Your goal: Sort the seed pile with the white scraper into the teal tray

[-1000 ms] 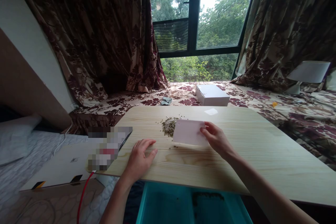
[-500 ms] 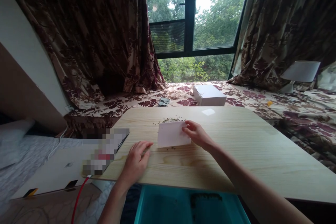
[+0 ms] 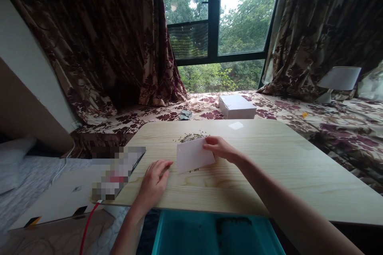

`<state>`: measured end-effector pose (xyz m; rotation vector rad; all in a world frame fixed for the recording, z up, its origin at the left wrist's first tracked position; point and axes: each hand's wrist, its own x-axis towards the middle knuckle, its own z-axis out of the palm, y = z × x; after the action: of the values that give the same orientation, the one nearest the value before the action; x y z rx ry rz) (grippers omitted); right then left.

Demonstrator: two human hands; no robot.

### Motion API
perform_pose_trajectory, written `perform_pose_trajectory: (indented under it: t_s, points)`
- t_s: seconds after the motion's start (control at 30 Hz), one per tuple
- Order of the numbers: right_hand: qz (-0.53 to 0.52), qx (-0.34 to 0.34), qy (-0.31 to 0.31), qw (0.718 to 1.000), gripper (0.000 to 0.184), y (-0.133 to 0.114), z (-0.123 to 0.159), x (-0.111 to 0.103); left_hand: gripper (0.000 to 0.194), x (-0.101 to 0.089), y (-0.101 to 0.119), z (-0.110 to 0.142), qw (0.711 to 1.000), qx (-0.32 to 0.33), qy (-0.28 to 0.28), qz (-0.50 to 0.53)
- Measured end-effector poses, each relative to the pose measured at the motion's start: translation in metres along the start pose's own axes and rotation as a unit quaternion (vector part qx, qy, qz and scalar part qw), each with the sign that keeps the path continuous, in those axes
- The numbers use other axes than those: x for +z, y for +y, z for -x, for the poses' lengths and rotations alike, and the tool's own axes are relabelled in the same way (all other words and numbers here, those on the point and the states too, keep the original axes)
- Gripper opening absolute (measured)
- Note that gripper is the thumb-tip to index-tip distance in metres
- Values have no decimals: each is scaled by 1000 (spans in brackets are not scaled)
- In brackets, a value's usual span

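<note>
The thumb and fingers of the right hand [image 3: 220,148] pinch the upper right corner of a thin white card [image 3: 195,157], which is held in a tilted position over the wooden table [image 3: 257,179], left of this hand. Whether its lower edge touches the table, I cannot tell. Directly behind the card lies a pile of small greenish-brown grains [image 3: 191,137], partly hidden by it; some single grains are scattered around the pile, and a few others lie just at the card's lower edge. The left hand [image 3: 155,179] rests near the front left part of the table, with its fingers slightly bent and close together, the thumb a little apart, and nothing visible in its grasp. Below the front edge of the table there is a turquoise tray [image 3: 184,231] with a divider, and dark bits line its right compartment. On the left corner of the table is a pixelated object [image 3: 119,173], with a red cable [image 3: 86,225] hanging beside it. Behind the table, a white box [image 3: 237,106] sits on the flowered cloth [image 3: 206,114], under the window [image 3: 213,16].
</note>
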<state>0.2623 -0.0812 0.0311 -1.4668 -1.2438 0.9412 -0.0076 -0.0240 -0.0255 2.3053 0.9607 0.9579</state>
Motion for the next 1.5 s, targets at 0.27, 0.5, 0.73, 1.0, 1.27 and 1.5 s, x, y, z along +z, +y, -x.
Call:
perform_pose_trajectory:
  t_s: [0.27, 0.5, 0.73, 1.0, 1.27, 1.5]
  points:
    - [30, 27, -70, 997, 10, -7, -1, -11, 27, 1, -2, 0, 1000, 0, -4, 4]
    - [78, 46, -170, 981, 8, -14, 15, -24, 27, 0, -1, 0, 1000, 1, -1, 3]
    - [116, 72, -234, 963, 12, -33, 52, -38, 28, -1, 0, 0, 1000, -8, -5, 1]
    - [-32, 29, -81, 996, 23, -29, 77, -59, 27, 0, 3, 0, 1000, -4, 3, -7]
    - [-90, -44, 260, 960, 35, 12, 45, -55, 25, 1, 4, 0, 1000, -1, 11, -11]
    - [-40, -73, 304, 949, 31, 24, 49, -43, 25, 0, 3, 0, 1000, -4, 1, -11]
